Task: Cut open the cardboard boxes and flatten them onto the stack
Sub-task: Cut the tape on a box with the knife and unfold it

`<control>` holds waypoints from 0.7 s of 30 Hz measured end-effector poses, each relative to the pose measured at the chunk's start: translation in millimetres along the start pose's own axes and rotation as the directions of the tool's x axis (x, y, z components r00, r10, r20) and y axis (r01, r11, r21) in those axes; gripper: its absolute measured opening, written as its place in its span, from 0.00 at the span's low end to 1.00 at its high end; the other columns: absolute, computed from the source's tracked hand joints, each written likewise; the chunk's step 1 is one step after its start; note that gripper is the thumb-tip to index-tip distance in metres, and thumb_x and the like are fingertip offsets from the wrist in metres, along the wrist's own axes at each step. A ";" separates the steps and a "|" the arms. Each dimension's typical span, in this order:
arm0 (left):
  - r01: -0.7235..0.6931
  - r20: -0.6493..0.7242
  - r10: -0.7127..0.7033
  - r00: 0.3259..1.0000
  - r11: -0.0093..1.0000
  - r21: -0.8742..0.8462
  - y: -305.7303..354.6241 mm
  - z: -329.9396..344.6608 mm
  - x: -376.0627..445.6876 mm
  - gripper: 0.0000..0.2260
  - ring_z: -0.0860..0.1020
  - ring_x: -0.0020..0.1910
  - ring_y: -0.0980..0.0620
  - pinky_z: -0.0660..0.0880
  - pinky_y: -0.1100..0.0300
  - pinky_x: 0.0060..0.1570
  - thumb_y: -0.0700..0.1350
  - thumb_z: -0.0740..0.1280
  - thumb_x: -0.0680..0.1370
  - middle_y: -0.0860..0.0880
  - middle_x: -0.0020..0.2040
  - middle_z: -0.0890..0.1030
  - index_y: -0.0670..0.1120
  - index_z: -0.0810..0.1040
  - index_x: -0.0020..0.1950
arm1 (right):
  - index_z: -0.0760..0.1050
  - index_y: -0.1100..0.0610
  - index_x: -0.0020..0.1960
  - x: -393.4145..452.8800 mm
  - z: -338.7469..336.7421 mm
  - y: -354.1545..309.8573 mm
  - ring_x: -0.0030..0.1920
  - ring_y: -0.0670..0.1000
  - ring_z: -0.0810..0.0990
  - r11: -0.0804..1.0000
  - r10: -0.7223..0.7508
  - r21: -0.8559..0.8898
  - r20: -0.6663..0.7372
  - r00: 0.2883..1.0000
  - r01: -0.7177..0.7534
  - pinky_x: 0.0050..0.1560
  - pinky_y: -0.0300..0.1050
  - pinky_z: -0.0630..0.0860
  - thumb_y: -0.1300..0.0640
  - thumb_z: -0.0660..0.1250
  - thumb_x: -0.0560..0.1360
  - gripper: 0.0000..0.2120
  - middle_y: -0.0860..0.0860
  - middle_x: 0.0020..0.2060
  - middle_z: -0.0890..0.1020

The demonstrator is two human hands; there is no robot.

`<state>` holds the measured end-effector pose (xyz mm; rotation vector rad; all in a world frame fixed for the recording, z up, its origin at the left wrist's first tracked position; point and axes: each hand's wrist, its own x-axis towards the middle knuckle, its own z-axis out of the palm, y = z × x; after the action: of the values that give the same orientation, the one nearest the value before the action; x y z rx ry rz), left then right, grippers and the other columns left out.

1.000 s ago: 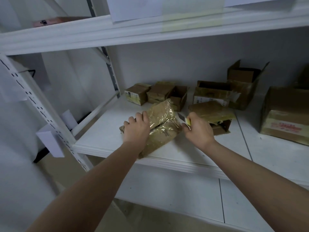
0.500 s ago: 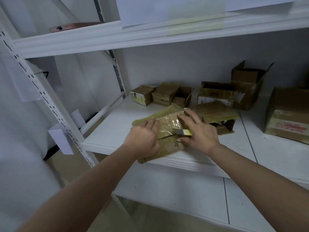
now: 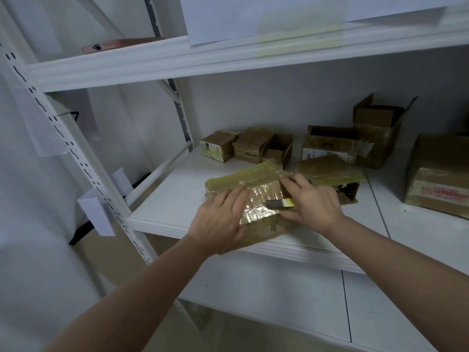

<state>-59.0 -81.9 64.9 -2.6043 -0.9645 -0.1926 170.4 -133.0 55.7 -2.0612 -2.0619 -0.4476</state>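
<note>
Since a moment ago both hands have spread flatter on the taped box (image 3: 256, 196) at the shelf's (image 3: 167, 199) front edge, left hand (image 3: 220, 219) pressing open-palmed, right hand (image 3: 313, 204) pinning the yellow knife (image 3: 281, 204) under its thumb; flattening seems underway, stacking next.

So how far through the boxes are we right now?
One box near the front edge of the shelf is cut and nearly flat. The left hand presses it down, and the right hand presses it too, with the cutter tucked under its fingers. Still standing: three small boxes at the back, the open boxes behind, and a large box on the right. Mostly ahead of us.
</note>
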 end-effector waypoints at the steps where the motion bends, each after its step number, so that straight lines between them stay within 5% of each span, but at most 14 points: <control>1: 0.005 0.007 -0.006 1.000 1.000 0.028 1.0 -0.2 -0.4 0.32 0.79 0.57 0.42 0.79 0.51 0.53 0.52 0.68 0.65 0.40 0.64 0.77 0.39 0.74 0.66 | 0.72 0.57 0.68 -3.7 1.7 1.3 0.31 0.55 0.81 1.000 0.003 -0.005 -0.007 1.000 -0.003 0.25 0.40 0.70 0.38 0.76 0.61 0.41 0.53 0.59 0.78; 3: 0.004 0.031 -0.006 0.999 0.999 0.049 5.9 -0.5 -0.4 0.32 0.79 0.57 0.40 0.79 0.49 0.55 0.49 0.72 0.63 0.38 0.61 0.79 0.37 0.76 0.65 | 0.75 0.60 0.64 -9.6 1.8 -0.4 0.25 0.55 0.78 0.999 0.017 -0.038 -0.042 0.999 -0.019 0.22 0.39 0.69 0.40 0.80 0.56 0.43 0.55 0.54 0.80; 7: -0.031 0.075 0.027 0.997 0.999 0.041 14.4 1.4 -3.3 0.37 0.80 0.56 0.38 0.79 0.46 0.51 0.47 0.76 0.58 0.34 0.58 0.80 0.34 0.76 0.64 | 0.66 0.58 0.72 -19.3 -3.8 -2.8 0.41 0.57 0.82 0.998 0.016 -0.060 0.038 0.999 -0.014 0.34 0.43 0.72 0.40 0.69 0.69 0.38 0.54 0.63 0.75; 10: -0.078 0.097 0.076 0.992 0.997 0.014 17.9 -6.3 -4.3 0.37 0.67 0.72 0.39 0.66 0.47 0.68 0.48 0.68 0.71 0.34 0.73 0.65 0.36 0.59 0.76 | 0.71 0.57 0.69 -29.4 -10.9 4.1 0.41 0.58 0.82 0.999 -0.033 -0.036 0.015 0.999 0.033 0.35 0.44 0.77 0.41 0.68 0.68 0.34 0.53 0.58 0.79; 13: -0.073 0.139 0.067 0.988 0.997 0.038 19.7 -12.9 -3.0 0.35 0.55 0.77 0.42 0.57 0.51 0.73 0.51 0.59 0.78 0.39 0.78 0.53 0.40 0.47 0.79 | 0.66 0.53 0.73 -27.8 -20.5 4.0 0.51 0.55 0.81 0.994 -0.059 -0.091 0.047 0.997 0.063 0.39 0.41 0.72 0.38 0.62 0.72 0.33 0.48 0.63 0.76; 16: -0.104 0.095 0.106 0.990 0.994 -0.029 14.0 -15.7 -2.0 0.30 0.69 0.69 0.41 0.70 0.50 0.65 0.53 0.57 0.75 0.40 0.71 0.69 0.42 0.63 0.74 | 0.67 0.50 0.72 -24.1 -28.6 3.8 0.52 0.53 0.80 0.992 -0.082 -0.087 0.060 0.995 0.087 0.40 0.41 0.73 0.38 0.58 0.74 0.30 0.48 0.60 0.77; 18: -0.154 0.021 0.159 0.987 0.973 -0.174 7.9 -18.3 -4.3 0.23 0.79 0.49 0.44 0.77 0.52 0.46 0.52 0.54 0.69 0.47 0.53 0.81 0.47 0.75 0.60 | 0.73 0.49 0.66 -23.4 -32.8 7.6 0.50 0.52 0.79 0.995 -0.073 -0.061 0.054 0.996 0.077 0.37 0.41 0.71 0.39 0.58 0.74 0.25 0.47 0.53 0.80; 21: -0.129 -0.064 0.116 0.991 0.954 -0.272 1.6 -18.1 -13.3 0.24 0.80 0.46 0.46 0.77 0.55 0.41 0.52 0.54 0.70 0.50 0.52 0.82 0.49 0.76 0.63 | 0.77 0.47 0.60 -22.3 -34.7 9.8 0.46 0.50 0.79 0.996 -0.078 -0.033 0.052 0.996 0.080 0.37 0.40 0.73 0.39 0.58 0.74 0.20 0.46 0.48 0.82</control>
<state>-68.1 -97.9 77.9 -2.8867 -0.8057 -0.3802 177.8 -166.0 81.2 -2.0365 -2.1859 -0.4515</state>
